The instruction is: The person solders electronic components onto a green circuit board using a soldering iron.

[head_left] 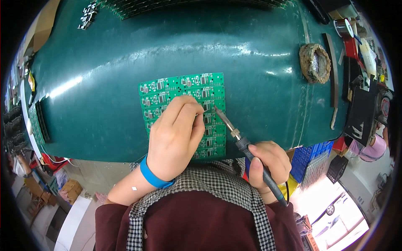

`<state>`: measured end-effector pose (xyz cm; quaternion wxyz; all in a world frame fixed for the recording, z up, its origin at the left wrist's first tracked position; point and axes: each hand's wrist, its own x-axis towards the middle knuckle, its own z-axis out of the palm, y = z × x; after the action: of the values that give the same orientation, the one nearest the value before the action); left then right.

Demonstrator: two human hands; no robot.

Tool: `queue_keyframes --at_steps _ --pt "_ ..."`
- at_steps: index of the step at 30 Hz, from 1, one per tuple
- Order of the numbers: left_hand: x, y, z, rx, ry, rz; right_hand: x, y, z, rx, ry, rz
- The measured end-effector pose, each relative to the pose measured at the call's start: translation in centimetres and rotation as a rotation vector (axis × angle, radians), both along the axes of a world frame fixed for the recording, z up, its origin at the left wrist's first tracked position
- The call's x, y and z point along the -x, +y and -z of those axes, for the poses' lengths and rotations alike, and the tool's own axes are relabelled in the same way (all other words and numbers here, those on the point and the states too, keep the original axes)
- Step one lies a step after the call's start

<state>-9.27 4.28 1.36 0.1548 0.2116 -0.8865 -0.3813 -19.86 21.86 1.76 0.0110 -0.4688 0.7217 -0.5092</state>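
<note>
On the near middle of the green tabletop (259,67) lies the circuit-board panel (214,130). The left hand (172,129) pinches a thin piece (205,111), too fine to identify, above it; the right hand (270,162) wraps the soldering iron (242,144). Best keep its tip steady, contact brief.

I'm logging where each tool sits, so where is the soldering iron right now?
In the head view, the soldering iron is right of centre, held in the right hand, its tip over the green circuit board panel's right-hand column.
</note>
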Motion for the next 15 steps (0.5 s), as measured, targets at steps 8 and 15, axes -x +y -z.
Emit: queue_keyframes --at_steps 8,15 --pt "0.33 0.17 0.24 0.009 -0.003 -0.041 -0.13 -0.43 0.05 -0.034 -0.016 -0.020" --pt "0.48 0.26 0.47 0.023 0.011 -0.003 -0.32 -0.23 0.43 -0.020 -0.024 -0.027"
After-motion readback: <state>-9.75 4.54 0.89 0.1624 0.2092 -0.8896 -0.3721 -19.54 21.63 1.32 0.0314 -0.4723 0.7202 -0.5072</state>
